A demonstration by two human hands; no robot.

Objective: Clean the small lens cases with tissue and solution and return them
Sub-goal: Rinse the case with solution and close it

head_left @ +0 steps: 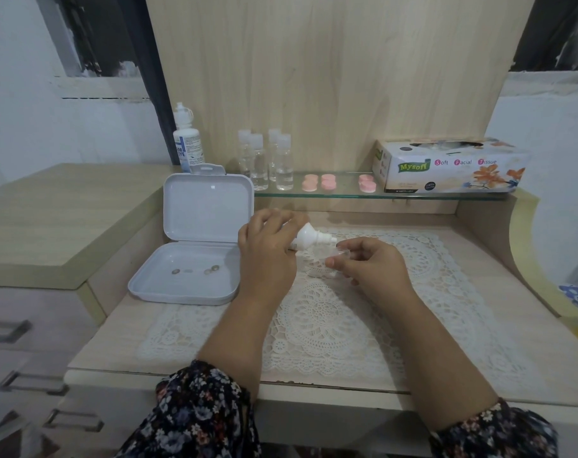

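Observation:
My left hand [267,249] grips a small white solution bottle [310,238], tipped on its side with the nozzle pointing right. The nozzle tip sits just above a small clear lens case [342,254] that my right hand [370,262] pinches over the lace mat [330,319]. Several pink lens case caps [327,183] lie on the glass shelf [314,194] behind. A tissue box [446,166] stands at the shelf's right end.
An open white plastic box [195,256] with several lenses inside lies left of my hands. A tall solution bottle [187,140] and several clear small bottles [267,160] stand at the back. Drawers [23,358] are at lower left.

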